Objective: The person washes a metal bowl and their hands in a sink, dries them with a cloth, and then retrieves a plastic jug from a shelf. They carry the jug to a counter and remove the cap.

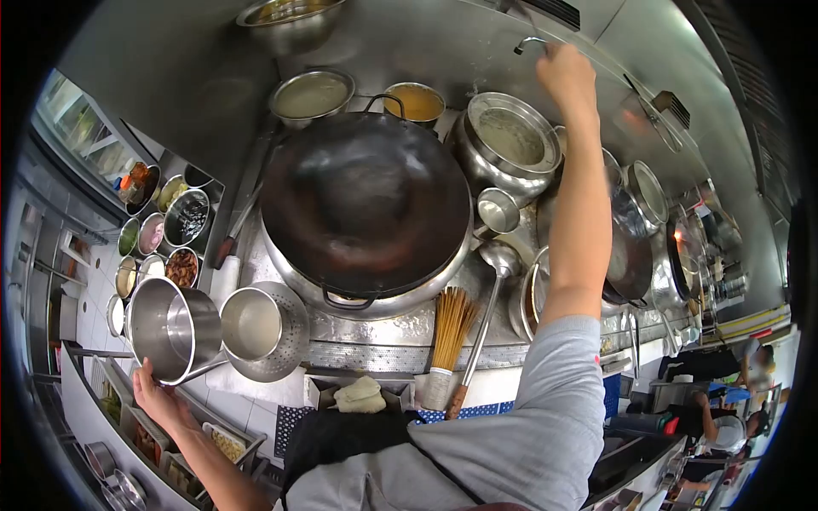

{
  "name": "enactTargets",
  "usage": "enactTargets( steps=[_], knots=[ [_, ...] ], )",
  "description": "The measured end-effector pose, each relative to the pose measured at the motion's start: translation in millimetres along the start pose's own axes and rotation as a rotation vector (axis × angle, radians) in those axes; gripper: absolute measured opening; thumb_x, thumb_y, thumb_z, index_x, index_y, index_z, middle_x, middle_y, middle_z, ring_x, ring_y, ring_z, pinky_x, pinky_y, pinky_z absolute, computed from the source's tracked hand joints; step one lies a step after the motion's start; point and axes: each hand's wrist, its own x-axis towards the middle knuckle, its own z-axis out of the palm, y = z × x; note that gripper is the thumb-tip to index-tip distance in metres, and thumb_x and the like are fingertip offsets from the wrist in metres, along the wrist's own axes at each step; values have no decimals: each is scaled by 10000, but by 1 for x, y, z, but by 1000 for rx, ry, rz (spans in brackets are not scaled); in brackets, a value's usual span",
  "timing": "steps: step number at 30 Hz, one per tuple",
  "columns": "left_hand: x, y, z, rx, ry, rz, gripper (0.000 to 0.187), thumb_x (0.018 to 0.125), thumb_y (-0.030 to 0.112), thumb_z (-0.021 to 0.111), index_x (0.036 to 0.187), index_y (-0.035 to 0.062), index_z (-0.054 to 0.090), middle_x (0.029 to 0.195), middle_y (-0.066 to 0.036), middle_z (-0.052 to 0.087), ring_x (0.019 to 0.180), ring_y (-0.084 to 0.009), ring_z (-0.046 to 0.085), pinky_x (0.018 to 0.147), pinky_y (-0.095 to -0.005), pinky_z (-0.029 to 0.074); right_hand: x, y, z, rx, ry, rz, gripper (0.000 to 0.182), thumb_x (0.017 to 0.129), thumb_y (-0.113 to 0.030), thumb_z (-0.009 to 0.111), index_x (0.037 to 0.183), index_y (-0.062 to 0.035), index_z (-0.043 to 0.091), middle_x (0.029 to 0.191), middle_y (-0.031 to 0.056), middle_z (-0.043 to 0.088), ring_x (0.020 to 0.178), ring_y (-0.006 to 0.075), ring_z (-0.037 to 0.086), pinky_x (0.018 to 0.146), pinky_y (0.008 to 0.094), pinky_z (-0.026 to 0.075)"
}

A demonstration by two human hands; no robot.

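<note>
My left hand (160, 399) is closed on the lower rim of a deep steel pot (198, 328), which is tilted on its side with its mouth toward the left. Beside the pot, a small steel saucepan (252, 324) rests over a perforated strainer (294, 345). My right hand (569, 75) is raised to the back wall, closed beside a thin metal spout (530, 43); what its fingers hold is blurred. A large dark wok (362, 204) sits on the burner between my arms.
A bamboo brush (454, 328) and a long-handled ladle (486, 328) lie at the stove's front edge. Behind the wok stand a pot of yellow liquid (415, 104) and a cloudy-filled pot (511, 136). Small ingredient bowls (183, 266) are on the left. Other people (733, 430) work far right.
</note>
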Motion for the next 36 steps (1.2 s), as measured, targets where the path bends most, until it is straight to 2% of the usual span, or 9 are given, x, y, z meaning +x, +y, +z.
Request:
enactTargets(
  steps=[7,10,12,15,24,27,29,33,36],
  knots=[
    [-8,3,-22,-21,22,19,230,904,134,629,725,108,487,752,28,567,666,-56,558,558,-208,453,54,-42,39,202,421,-83,357,861,-244,545,1161,-98,672,1020,232,678,978,414,643,892,475,495],
    [-14,5,-26,-7,56,-6,207,906,138,631,749,99,502,763,21,577,676,-66,572,556,-214,462,40,-51,96,69,182,77,221,877,-194,542,987,-46,664,976,243,681,950,439,649,842,484,523],
    [-17,4,-24,-18,73,0,204,908,141,630,753,100,503,764,20,577,681,-67,575,554,-213,462,38,-40,123,-114,-104,-60,341,843,-188,639,1132,-13,596,989,259,678,934,395,674,809,456,559],
    [-13,4,-21,-28,63,11,215,910,141,629,743,107,498,762,20,573,677,-64,567,549,-213,462,25,-43,140,-43,-18,57,351,826,-152,658,1129,9,587,1015,250,677,947,388,675,809,450,561],
    [7,-1,2,-8,-36,-13,258,877,119,658,695,132,475,698,44,538,594,-45,516,506,-188,409,26,-34,118,-151,-132,-21,249,875,-177,543,1030,-34,675,1027,232,682,982,378,667,838,452,544],
    [24,-9,4,-91,-134,-26,251,866,114,668,699,137,482,698,48,544,585,-33,504,489,-182,382,20,-35,82,31,6,75,293,869,-182,529,1078,-39,677,1030,255,672,1007,392,654,870,457,525],
    [39,-14,3,-101,-187,-36,269,854,118,683,689,152,474,686,62,530,545,-1,457,421,-165,299,-19,-38,40,346,153,82,391,868,-104,519,1245,-30,590,1076,245,667,893,332,693,724,411,563],
    [81,-24,6,-170,-343,-37,288,832,116,710,687,173,468,669,85,521,501,27,424,369,-146,238,-168,-65,-82,1341,-49,132,658,848,75,513,1463,-54,318,1192,208,614,657,148,638,441,228,463],
    [95,-8,22,-240,-416,-79,272,832,80,699,687,153,481,700,64,569,520,5,489,383,-153,287,-274,-71,-166,1556,-45,66,576,861,28,528,1418,22,383,1264,259,561,786,178,653,501,214,479]
  ],
)
